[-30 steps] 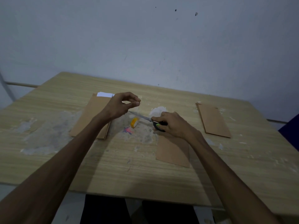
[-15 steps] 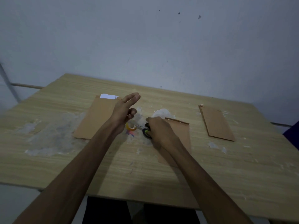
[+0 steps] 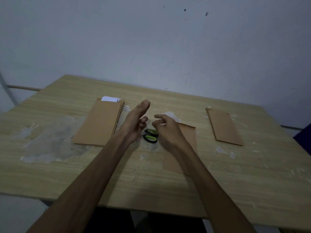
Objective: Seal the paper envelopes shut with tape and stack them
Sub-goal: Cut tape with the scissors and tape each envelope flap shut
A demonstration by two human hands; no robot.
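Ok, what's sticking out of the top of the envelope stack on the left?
White paper pokes out past the far end of the left stack. Whether it sits inside an envelope or between them can't be seen; the brown covers hide the rest.

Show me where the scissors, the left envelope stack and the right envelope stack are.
scissors point(image 3: 150, 135): head view, on the green and black handles.
left envelope stack point(image 3: 99, 124): head view, middle of top envelope.
right envelope stack point(image 3: 224, 127): head view, middle of top envelope.
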